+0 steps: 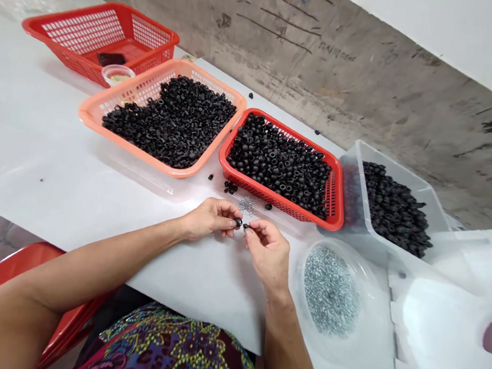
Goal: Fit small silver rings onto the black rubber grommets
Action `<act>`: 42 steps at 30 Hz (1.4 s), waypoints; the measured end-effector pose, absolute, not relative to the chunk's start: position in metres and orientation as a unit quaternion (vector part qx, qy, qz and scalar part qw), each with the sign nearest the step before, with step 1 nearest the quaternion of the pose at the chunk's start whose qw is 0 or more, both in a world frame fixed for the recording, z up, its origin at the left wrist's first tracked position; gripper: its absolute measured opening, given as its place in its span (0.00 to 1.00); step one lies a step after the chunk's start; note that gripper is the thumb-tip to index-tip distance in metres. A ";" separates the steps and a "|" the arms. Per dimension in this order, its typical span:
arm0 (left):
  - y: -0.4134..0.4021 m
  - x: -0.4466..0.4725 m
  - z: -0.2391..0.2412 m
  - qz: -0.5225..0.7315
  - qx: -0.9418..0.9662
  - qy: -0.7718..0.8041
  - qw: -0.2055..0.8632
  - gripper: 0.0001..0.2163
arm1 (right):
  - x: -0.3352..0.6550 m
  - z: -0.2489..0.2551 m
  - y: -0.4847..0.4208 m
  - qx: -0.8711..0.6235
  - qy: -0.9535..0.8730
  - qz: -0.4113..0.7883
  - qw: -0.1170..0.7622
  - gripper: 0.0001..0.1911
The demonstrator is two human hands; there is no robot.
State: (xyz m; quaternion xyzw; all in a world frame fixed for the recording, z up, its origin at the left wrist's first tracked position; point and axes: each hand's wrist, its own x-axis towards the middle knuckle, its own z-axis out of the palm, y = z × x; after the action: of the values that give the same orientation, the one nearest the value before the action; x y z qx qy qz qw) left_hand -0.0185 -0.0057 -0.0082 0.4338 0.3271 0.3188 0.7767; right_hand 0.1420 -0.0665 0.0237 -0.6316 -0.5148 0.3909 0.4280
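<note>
Between the thumb and fingers of my left hand is a small round black plastic part, its opening turned to the right. My right hand pinches a smaller black piece, close beside the first part; whether the two touch I cannot tell. Just beyond my fingers lies a little pile of tiny silvery metal pieces. A red basket full of round black parts stands behind it. Several small black pieces lie loose by its near left corner.
Left of it, an orange basket holds small black pieces. Farther left are a red basket and a small tub. On the right stand a clear bin of black parts and a round container of silvery pieces. A wall runs behind.
</note>
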 end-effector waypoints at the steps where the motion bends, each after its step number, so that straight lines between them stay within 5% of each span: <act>1: -0.006 -0.019 -0.008 0.318 0.438 0.329 0.774 0.11 | 0.142 0.024 -0.067 -0.634 -0.522 0.379 0.426 0.05; 19: -0.013 -0.015 -0.004 0.337 0.627 0.372 0.595 0.08 | 0.141 0.014 -0.067 -0.554 -0.727 0.158 0.373 0.09; 31: -0.015 -0.021 0.005 0.273 0.545 0.360 0.706 0.06 | 0.146 0.021 -0.064 -0.627 -0.529 0.431 0.377 0.05; 38: -0.016 -0.019 0.002 0.272 0.565 0.401 0.668 0.05 | 0.138 0.014 -0.064 -0.603 -0.641 0.286 0.379 0.07; 42: -0.018 -0.018 0.005 0.299 0.588 0.372 0.653 0.05 | 0.147 0.015 -0.058 -0.578 -0.581 0.423 0.385 0.04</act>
State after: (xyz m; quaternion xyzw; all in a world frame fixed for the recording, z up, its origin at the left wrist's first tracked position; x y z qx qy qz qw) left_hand -0.0182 -0.0177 0.0047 0.5878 0.3718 0.2994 0.6531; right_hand 0.1475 -0.0579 0.0152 -0.5785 -0.5815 0.4227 0.3854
